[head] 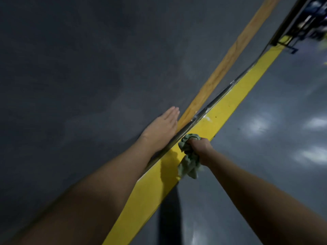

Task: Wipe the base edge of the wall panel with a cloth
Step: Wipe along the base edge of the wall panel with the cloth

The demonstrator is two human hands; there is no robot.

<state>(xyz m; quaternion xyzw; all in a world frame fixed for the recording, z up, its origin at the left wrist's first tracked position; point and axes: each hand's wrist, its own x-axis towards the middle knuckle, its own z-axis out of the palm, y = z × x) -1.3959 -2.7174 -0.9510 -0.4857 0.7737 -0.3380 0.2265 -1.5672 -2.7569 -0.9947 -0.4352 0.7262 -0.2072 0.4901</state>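
Down at the foot of the wall, the green cloth (189, 156) was bunched into a wad, sitting over the yellow stripe (238, 92) painted on the floor. Its upper end sat right beside the metal base edge (212, 101) of the wall panel (88, 68); whether it actually touched the metal was too close to call. The loose tail of the cloth hung back toward the person.

The right hand (201, 147) had that cloth in a full fist, fingers curled tight round the wad, knuckles up, bare forearm stretched out from the lower right. And the left hand (162, 128) was flat on the dark grey panel just above the base edge, fingers straight and together, holding nothing, its forearm lying along the wall.

That base edge ran as a thin shiny strip diagonally up to the right, with the yellow stripe tight alongside it. Above it on the panel ran a wood-coloured band (230, 55), same diagonal. Right of the stripe, the glossy grey floor (265, 165) carried pale patches of glare, and a dark shadow (169, 218) crossed it near the bottom. Far up in the top right corner stood some dark equipment (309, 20), too blurred to make out.
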